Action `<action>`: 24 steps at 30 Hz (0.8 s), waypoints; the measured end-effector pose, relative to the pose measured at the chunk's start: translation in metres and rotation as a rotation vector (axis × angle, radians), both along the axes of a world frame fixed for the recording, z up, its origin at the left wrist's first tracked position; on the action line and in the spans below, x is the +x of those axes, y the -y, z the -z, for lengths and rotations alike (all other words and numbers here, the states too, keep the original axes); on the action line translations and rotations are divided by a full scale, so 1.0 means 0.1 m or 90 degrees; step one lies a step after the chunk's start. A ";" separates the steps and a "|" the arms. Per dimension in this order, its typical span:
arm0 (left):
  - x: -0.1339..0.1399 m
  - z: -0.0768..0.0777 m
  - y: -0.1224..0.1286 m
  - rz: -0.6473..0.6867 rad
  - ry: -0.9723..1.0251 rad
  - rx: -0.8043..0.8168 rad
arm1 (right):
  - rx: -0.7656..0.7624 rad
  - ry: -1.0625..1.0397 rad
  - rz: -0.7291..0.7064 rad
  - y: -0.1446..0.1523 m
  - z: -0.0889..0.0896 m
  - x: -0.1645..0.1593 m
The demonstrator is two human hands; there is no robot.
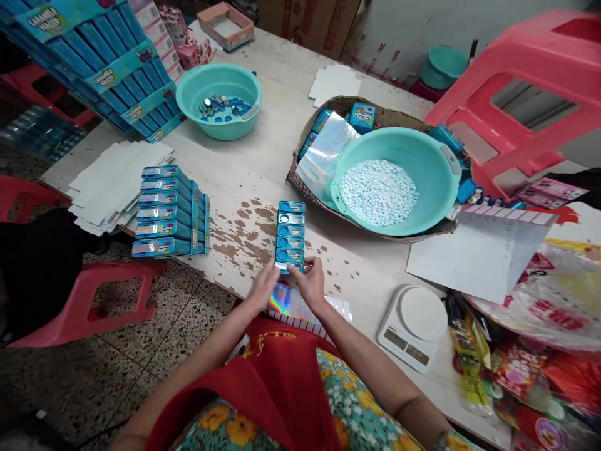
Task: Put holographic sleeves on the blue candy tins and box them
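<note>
A short column of several blue candy boxes with round spots on their upper faces lies on the table in front of me. My left hand, slightly blurred, has its fingers closed at the left end of the nearest box. My right hand grips that box's right end, thumb on top and index finger along the far side. A shiny strip shows on the near box between the hands. Under my wrists, at the table edge, lies a holographic sticker sheet, partly hidden by my right forearm.
Stacked blue boxes and white card sheets stand left. A teal basin holds small blue and silver pieces. Another basin, with pale candies, rests on a cardboard carton. A white scale and a red stool are right.
</note>
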State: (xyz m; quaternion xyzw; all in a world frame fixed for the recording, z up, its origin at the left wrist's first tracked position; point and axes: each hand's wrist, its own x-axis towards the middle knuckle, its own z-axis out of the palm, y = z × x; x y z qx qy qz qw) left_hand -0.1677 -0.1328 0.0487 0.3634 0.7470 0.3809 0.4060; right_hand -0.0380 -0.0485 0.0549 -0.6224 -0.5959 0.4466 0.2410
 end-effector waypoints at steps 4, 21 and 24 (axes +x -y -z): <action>0.15 -0.03 0.14 0.130 -0.109 -0.079 | -0.022 -0.046 -0.009 0.00 0.03 0.05; 0.05 0.35 0.13 0.213 -0.058 -0.141 | 0.171 0.158 -0.455 0.48 0.31 0.47; 0.05 0.45 0.13 0.164 -0.044 -0.168 | 0.200 0.234 -0.517 0.52 0.27 0.47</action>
